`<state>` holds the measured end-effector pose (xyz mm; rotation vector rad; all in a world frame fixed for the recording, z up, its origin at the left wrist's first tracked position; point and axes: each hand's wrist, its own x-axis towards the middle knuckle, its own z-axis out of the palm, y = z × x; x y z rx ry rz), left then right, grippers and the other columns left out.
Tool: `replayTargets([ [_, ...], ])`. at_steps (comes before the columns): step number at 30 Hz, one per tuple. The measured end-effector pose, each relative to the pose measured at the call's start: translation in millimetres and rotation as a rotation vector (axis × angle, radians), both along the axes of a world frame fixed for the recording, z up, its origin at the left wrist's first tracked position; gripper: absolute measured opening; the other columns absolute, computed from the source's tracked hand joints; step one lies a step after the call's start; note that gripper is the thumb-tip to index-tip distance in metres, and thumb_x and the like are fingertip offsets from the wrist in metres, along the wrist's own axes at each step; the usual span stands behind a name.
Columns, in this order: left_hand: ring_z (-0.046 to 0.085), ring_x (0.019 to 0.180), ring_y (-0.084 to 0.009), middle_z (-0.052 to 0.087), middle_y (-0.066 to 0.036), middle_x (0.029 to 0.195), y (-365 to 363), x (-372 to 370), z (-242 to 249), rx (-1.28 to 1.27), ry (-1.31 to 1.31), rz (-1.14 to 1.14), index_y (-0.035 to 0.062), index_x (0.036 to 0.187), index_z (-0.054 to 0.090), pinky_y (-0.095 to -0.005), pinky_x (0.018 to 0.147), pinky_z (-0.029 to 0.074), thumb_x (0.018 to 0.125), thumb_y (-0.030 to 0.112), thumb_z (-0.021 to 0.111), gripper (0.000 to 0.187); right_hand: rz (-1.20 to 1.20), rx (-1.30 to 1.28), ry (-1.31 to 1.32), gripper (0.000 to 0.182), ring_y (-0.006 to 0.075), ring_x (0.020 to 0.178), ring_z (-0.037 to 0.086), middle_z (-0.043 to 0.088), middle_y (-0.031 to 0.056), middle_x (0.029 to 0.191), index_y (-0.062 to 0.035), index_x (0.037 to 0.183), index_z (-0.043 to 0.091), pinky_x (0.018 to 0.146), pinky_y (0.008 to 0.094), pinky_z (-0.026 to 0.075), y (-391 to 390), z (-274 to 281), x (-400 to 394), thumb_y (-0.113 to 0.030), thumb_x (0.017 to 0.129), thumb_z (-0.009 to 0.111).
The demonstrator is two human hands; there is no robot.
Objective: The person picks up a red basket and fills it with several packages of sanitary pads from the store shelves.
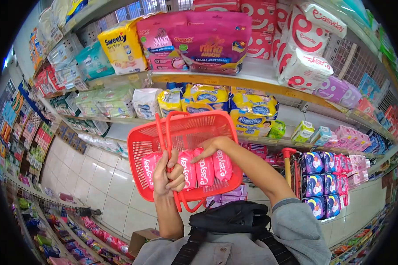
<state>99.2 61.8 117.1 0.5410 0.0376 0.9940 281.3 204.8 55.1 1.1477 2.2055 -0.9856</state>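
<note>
A red plastic shopping basket (139, 137) hangs in front of me, tilted so its inside shows. My left hand (169, 173) is closed around its red handles. Several pink "easyday" packs (204, 171) stand side by side in the basket. My right hand (211, 145) reaches over the basket's far right side, its fingers stretched out and touching the tops of the middle packs. Part of the leftmost pink pack (149, 165) is hidden behind my left hand.
Ahead is a shelf with pink Nina Anion bags (212, 42), a yellow Sweety pack (123, 46) and white-red easyday packs (306, 68). Below sit yellow diaper packs (252, 112). At right stands a rack of Softex packs (313, 185). A black bag (230, 216) sits against my body.
</note>
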Motion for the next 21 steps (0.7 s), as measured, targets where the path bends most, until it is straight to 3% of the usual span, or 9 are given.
replayTargets([
  [5, 0.018, 0.029, -0.0028, 0.021, 0.006, 0.045, 3, -3, -12, -0.062, 0.052, 0.090, 0.0157, 0.077, 0.035, -0.0190, 0.027, 0.010, 0.100, 0.043, 0.023, 0.038, 0.014, 0.242, 0.085, 0.102, 0.0348, 0.123, 0.044, 0.045, 0.0241, 0.132, 0.0004, 0.135, 0.038, 0.104, 0.0391, 0.034, -20, 11, 6, -0.077, 0.069, 0.051],
  [7, 0.018, 0.030, -0.0030, 0.021, 0.006, 0.046, 2, -7, -20, -0.116, 0.124, 0.240, 0.0161, 0.075, 0.036, -0.0191, 0.028, 0.011, 0.099, 0.045, 0.029, 0.038, 0.132, 0.409, 0.438, 0.079, 0.0360, 0.111, 0.053, 0.055, 0.0239, 0.120, 0.0020, 0.126, 0.046, 0.096, 0.0401, 0.041, -24, 18, 18, -0.060, 0.079, 0.056],
  [8, 0.018, 0.030, -0.0030, 0.021, 0.006, 0.046, 1, -8, -24, -0.102, 0.120, 0.234, 0.0161, 0.075, 0.036, -0.0191, 0.028, 0.011, 0.099, 0.045, 0.029, 0.038, 0.131, 0.424, 0.433, 0.079, 0.0360, 0.111, 0.053, 0.055, 0.0239, 0.120, 0.0020, 0.126, 0.046, 0.096, 0.0401, 0.041, -27, 33, 26, -0.060, 0.079, 0.056],
  [10, 0.018, 0.030, -0.0034, 0.021, 0.006, 0.046, 1, -14, -38, -0.227, 0.337, 0.496, 0.0162, 0.073, 0.036, -0.0193, 0.028, 0.013, 0.098, 0.044, 0.031, 0.038, 0.093, 0.444, 0.606, 0.062, 0.0359, 0.108, 0.055, 0.058, 0.0226, 0.115, 0.0012, 0.120, 0.051, 0.093, 0.0407, 0.043, -43, 69, 45, -0.047, 0.082, 0.060],
  [12, 0.020, 0.034, -0.0049, 0.021, 0.006, 0.048, 4, -26, -66, -0.212, 0.372, 0.486, 0.0165, 0.073, 0.037, -0.0203, 0.033, 0.016, 0.097, 0.046, 0.033, 0.039, 0.066, 0.464, 0.599, 0.057, 0.0331, 0.105, 0.058, 0.060, 0.0198, 0.114, -0.0004, 0.119, 0.052, 0.091, 0.0393, 0.044, -56, 113, 67, -0.045, 0.084, 0.059],
  [16, 0.022, 0.042, -0.0085, 0.024, 0.005, 0.053, 4, -42, -134, -0.399, 0.509, 0.562, 0.0170, 0.072, 0.037, -0.0250, 0.041, 0.019, 0.094, 0.052, 0.037, 0.041, -0.069, 0.425, 0.800, 0.040, 0.0244, 0.092, 0.064, 0.066, 0.0164, 0.097, 0.0005, 0.113, 0.056, 0.083, 0.0339, 0.047, -57, 168, 117, -0.026, 0.084, 0.062],
  [18, 0.018, 0.040, -0.0094, 0.021, 0.006, 0.050, 7, -54, -189, -0.688, 0.550, 0.618, 0.0195, 0.067, 0.037, -0.0242, 0.042, 0.017, 0.090, 0.055, 0.041, 0.043, -0.123, 0.652, 0.773, 0.028, 0.0211, 0.084, 0.066, 0.068, 0.0138, 0.088, 0.0003, 0.103, 0.059, 0.076, 0.0312, 0.049, -62, 206, 135, -0.018, 0.082, 0.063],
  [20, 0.018, 0.039, -0.0098, 0.021, 0.006, 0.049, 4, -73, -262, -0.735, 0.695, 0.714, 0.0210, 0.063, 0.035, -0.0249, 0.040, 0.016, 0.090, 0.057, 0.039, 0.045, -0.218, 0.898, 0.833, 0.020, 0.0182, 0.076, 0.066, 0.067, 0.0109, 0.079, 0.0004, 0.095, 0.061, 0.070, 0.0296, 0.050, -56, 226, 154, -0.013, 0.080, 0.064],
  [21, 0.022, 0.040, -0.0106, 0.023, 0.005, 0.049, -3, -78, -288, -0.799, 0.729, 0.742, 0.0198, 0.064, 0.035, -0.0256, 0.039, 0.019, 0.090, 0.056, 0.038, 0.045, -0.226, 0.904, 0.835, 0.020, 0.0182, 0.076, 0.066, 0.067, 0.0109, 0.079, 0.0004, 0.095, 0.061, 0.070, 0.0296, 0.050, -55, 237, 161, -0.013, 0.080, 0.064],
])
